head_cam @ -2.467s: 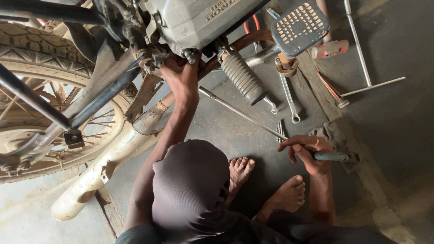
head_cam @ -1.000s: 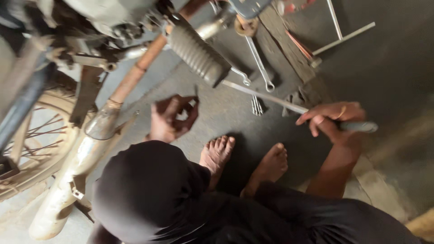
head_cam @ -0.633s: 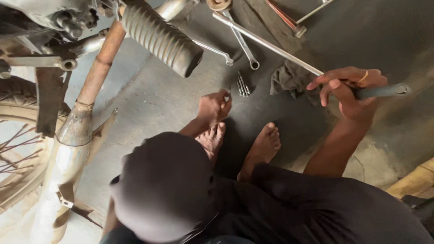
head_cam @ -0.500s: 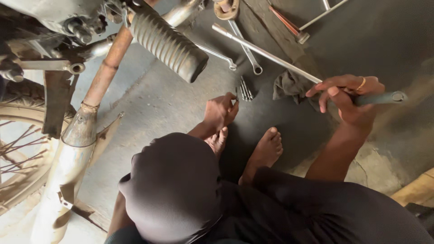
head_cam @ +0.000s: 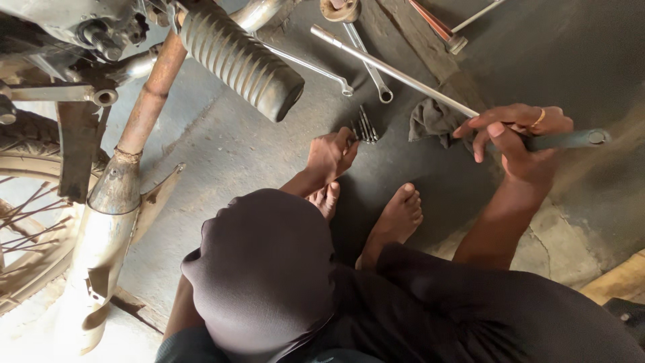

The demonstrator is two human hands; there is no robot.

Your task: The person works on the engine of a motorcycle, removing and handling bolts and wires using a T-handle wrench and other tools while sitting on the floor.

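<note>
My right hand (head_cam: 521, 144) is shut on the greenish grip (head_cam: 571, 139) of a long steel rod tool (head_cam: 396, 72). The tool lies slanted across the concrete floor toward the motorcycle. My left hand (head_cam: 330, 156) reaches down to the floor, its fingertips at a small bundle of thin metal pieces (head_cam: 365, 126). Its back faces me, so the palm is hidden. My covered head and dark clothes fill the bottom of the view, and my bare feet (head_cam: 396, 215) rest between my arms.
A ribbed rubber footpeg (head_cam: 238, 57) juts out at the top left. Below it are the rusty exhaust pipe (head_cam: 111, 202) and the spoked wheel (head_cam: 27, 222). Spanners (head_cam: 366, 60), a dark rag (head_cam: 433, 121) and a red-handled tool (head_cam: 447, 30) lie on the floor ahead.
My left hand came down from under the engine to the floor by the metal bundle. My right hand kept its hold on the rod tool. The view swung right and lower.
</note>
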